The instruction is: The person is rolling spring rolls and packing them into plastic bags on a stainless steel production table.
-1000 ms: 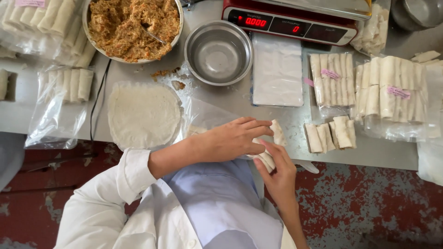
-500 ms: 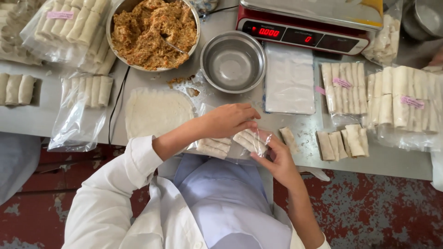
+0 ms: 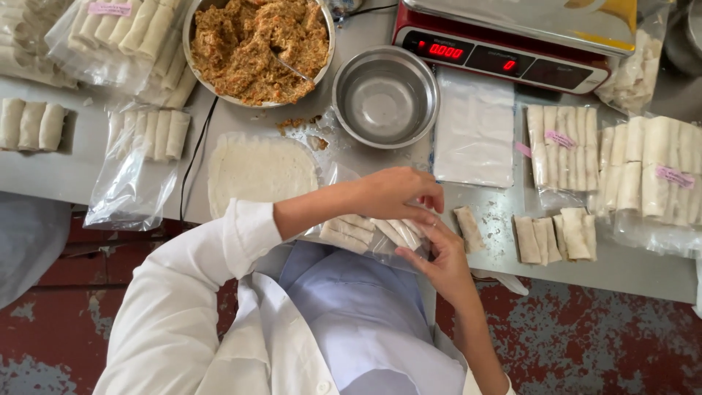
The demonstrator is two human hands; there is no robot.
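Note:
My left hand [image 3: 395,193] and my right hand [image 3: 437,257] meet at the near edge of the steel table [image 3: 468,183]. Together they grip a clear plastic bag [image 3: 369,232] with several pale spring rolls [image 3: 349,231] inside it. The left hand pinches the bag's top from above, the right holds its right end from below. One loose spring roll [image 3: 468,228] lies on the table just right of my hands.
Round wrappers [image 3: 259,170] lie left of the bag. Behind stand a bowl of brown filling [image 3: 256,40], an empty steel bowl [image 3: 385,97], a stack of flat bags [image 3: 475,128] and a red scale [image 3: 504,44]. Bagged rolls [image 3: 559,146] and loose rolls [image 3: 552,235] fill both sides.
The rolls that my hands were gathering are now further inside the bag. Both hands have closed in on the bag's right end. One roll stays on the table to their right.

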